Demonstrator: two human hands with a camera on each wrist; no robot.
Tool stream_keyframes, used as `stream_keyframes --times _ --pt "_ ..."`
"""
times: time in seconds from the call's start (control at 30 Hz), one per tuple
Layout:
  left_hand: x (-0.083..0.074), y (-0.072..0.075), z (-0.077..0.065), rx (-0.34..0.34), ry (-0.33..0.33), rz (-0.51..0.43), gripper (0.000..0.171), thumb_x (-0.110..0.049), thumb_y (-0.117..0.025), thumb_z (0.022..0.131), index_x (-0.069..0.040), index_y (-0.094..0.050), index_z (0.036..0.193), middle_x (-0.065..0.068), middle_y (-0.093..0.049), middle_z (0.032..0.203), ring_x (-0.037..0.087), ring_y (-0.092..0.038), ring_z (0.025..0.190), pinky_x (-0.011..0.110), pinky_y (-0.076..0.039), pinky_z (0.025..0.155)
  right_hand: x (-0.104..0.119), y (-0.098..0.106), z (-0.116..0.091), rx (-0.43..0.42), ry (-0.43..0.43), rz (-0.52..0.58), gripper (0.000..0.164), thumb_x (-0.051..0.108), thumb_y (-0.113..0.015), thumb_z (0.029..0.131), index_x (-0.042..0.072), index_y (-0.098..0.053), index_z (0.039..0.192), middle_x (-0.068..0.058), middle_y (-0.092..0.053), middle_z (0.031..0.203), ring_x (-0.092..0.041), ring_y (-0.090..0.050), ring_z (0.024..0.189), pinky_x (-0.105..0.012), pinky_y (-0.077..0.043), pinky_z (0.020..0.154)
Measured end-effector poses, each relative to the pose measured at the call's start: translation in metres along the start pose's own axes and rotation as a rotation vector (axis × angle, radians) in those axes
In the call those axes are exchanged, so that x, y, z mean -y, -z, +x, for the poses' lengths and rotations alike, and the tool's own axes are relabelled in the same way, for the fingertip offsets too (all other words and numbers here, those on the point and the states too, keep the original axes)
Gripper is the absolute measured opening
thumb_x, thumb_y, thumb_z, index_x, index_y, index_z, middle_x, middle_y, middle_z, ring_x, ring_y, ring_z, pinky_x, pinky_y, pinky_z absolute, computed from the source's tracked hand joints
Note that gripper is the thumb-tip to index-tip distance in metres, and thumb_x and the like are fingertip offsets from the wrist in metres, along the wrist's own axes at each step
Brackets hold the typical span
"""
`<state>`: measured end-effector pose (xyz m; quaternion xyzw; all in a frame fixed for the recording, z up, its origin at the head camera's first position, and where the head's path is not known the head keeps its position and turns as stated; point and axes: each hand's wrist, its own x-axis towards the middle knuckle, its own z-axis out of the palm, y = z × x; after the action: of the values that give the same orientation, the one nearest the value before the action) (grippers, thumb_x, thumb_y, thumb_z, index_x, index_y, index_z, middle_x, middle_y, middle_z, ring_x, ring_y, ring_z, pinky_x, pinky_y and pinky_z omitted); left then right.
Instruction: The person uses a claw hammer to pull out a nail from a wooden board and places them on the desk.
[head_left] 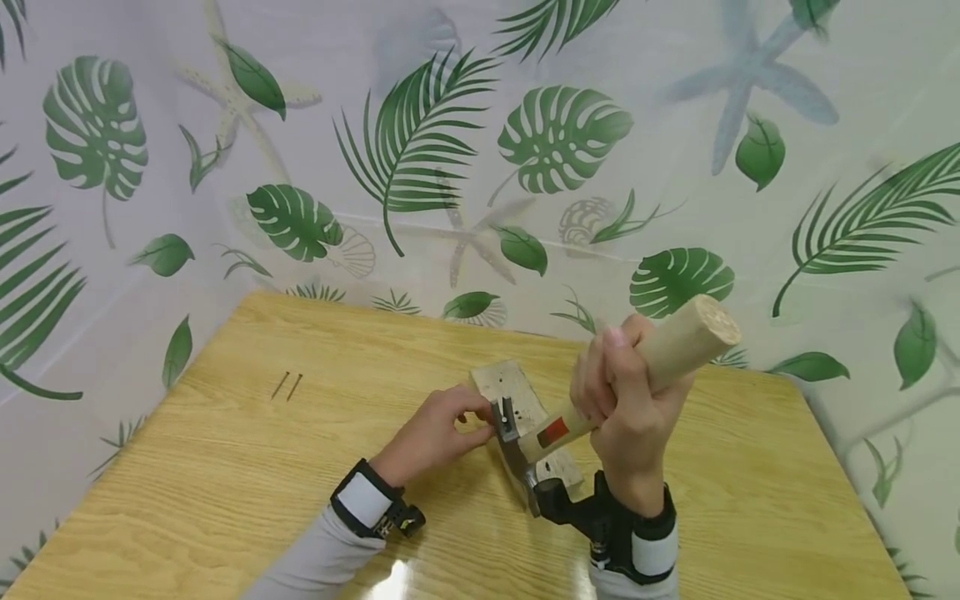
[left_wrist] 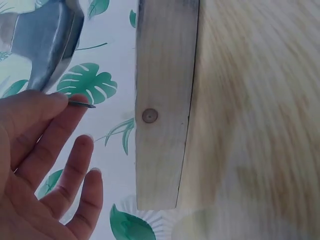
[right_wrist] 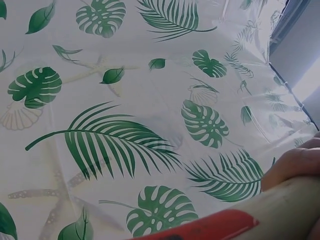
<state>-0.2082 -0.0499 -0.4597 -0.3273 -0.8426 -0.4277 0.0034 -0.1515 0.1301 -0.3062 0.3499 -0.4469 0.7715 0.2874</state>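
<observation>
My right hand (head_left: 633, 408) grips the pale wooden handle of a claw hammer (head_left: 671, 337), which has a red label. The metal hammer head hangs over a wooden block (head_left: 510, 379) and hides part of it. My left hand (head_left: 431, 429) is at the block's left side, thumb and index finger pinching a thin nail (left_wrist: 82, 104). In the left wrist view the nail's pointed end faces the block, and the other fingers are loosely bent. Small dark marks show on the block's top. The right wrist view shows the handle (right_wrist: 280, 212) and part of the gripping hand.
Two more nails (head_left: 295, 387) lie side by side on the wood-grain table (head_left: 187, 467), left of the block. A white sheet (head_left: 465, 150) printed with leaves and starfish hangs behind and beside the table. Both wrists wear strapped cameras.
</observation>
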Motion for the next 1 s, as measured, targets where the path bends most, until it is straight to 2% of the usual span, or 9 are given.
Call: stream_keyframes --times 0.13,0.3,0.4,0.53,0.7,0.87,1.0 --pt "0.001 0.004 -0.003 -0.046 -0.003 -0.03 0.007 -0.015 -0.074 0.092 -0.017 -0.077 0.097 -0.006 -0.072 0.095 0.02 -0.066 0.093 0.035 -0.054 0.08 0.001 -0.001 0.0 0.02 -0.034 0.019 0.032 -0.008 -0.038 0.095 0.001 -0.032 0.066 0.0 -0.028 0.045 -0.008 -0.026 0.032 -0.02 -0.022 0.029" --pt "0.003 0.015 -0.005 -0.16 0.003 -0.089 0.012 -0.017 -0.073 0.095 -0.017 -0.078 0.106 -0.006 -0.074 0.101 0.015 -0.066 0.094 0.043 -0.054 0.079 0.001 -0.002 0.0 0.051 -0.056 0.006 0.031 -0.008 -0.038 0.095 0.002 -0.033 0.066 0.0 -0.028 0.045 -0.008 -0.026 0.032 -0.02 -0.023 0.029" --pt "0.006 0.026 -0.005 -0.197 0.062 -0.059 0.013 -0.021 -0.072 0.096 -0.017 -0.079 0.106 -0.008 -0.075 0.101 0.01 -0.065 0.092 0.037 -0.053 0.077 0.001 -0.002 0.0 0.05 -0.06 -0.019 0.03 -0.008 -0.038 0.095 0.001 -0.033 0.067 0.0 -0.028 0.046 -0.008 -0.026 0.032 -0.021 -0.022 0.029" --pt "0.019 0.049 -0.009 -0.209 0.206 0.078 0.012 -0.023 -0.074 0.094 -0.016 -0.079 0.102 -0.006 -0.075 0.095 0.011 -0.064 0.086 0.032 -0.052 0.074 0.001 0.001 0.0 0.032 -0.061 -0.054 0.031 -0.008 -0.039 0.095 0.001 -0.033 0.066 -0.001 -0.029 0.046 -0.009 -0.026 0.032 -0.022 -0.022 0.029" --pt "0.047 0.093 -0.027 -0.229 0.464 0.266 0.012 -0.022 -0.077 0.09 -0.013 -0.078 0.098 0.002 -0.075 0.089 0.017 -0.067 0.079 0.033 -0.052 0.064 0.002 0.004 -0.001 0.016 -0.059 -0.096 0.031 -0.008 -0.041 0.094 0.0 -0.033 0.065 -0.001 -0.03 0.046 -0.009 -0.027 0.032 -0.022 -0.022 0.029" --pt "0.066 0.134 -0.055 -0.263 0.681 0.342 0.014 -0.021 -0.075 0.089 -0.008 -0.08 0.093 0.011 -0.076 0.091 0.023 -0.067 0.071 0.036 -0.049 0.055 0.003 0.004 0.001 0.001 -0.065 -0.11 0.033 -0.008 -0.043 0.094 0.0 -0.033 0.064 -0.001 -0.03 0.045 -0.01 -0.027 0.031 -0.023 -0.022 0.029" --pt "0.079 0.148 -0.073 -0.301 0.793 0.38 0.016 -0.023 -0.073 0.089 -0.009 -0.082 0.087 0.011 -0.076 0.086 0.026 -0.065 0.067 0.041 -0.047 0.054 0.002 0.004 0.002 -0.004 -0.073 -0.128 0.034 -0.008 -0.044 0.094 0.0 -0.033 0.063 -0.001 -0.03 0.045 -0.01 -0.027 0.031 -0.023 -0.022 0.029"
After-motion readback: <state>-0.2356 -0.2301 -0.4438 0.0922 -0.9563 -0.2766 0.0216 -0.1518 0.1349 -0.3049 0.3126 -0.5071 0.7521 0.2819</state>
